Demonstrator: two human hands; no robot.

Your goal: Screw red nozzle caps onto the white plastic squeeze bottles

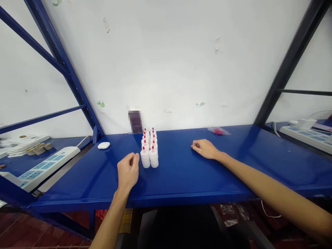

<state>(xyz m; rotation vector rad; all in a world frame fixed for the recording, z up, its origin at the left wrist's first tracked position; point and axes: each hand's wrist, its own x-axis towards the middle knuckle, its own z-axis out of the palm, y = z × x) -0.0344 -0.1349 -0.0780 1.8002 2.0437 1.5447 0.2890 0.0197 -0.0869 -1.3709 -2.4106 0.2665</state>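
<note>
Several white squeeze bottles (154, 159) with red tips stand upright in two rows, running away from me on the blue table (176, 176). Just left of the nearest bottles is my left hand (128, 172), curled into a loose fist and apart from them, with nothing visible in it. My right hand (206, 148) rests on the tabletop well to the right of the bottles. Its fingers are also curled closed, and I see no object in them. Behind it, by the wall, lies a clear plastic bag (218, 131) with small red pieces inside.
A small white rounded case (104, 145) lies at the table's back left. A dark blurred-out rectangle (136, 122) stands against the wall behind the bottles. Blue frame posts (75, 90) rise at the left, a dark post (282, 65) at the right. Power strips (48, 166) lie beyond both sides.
</note>
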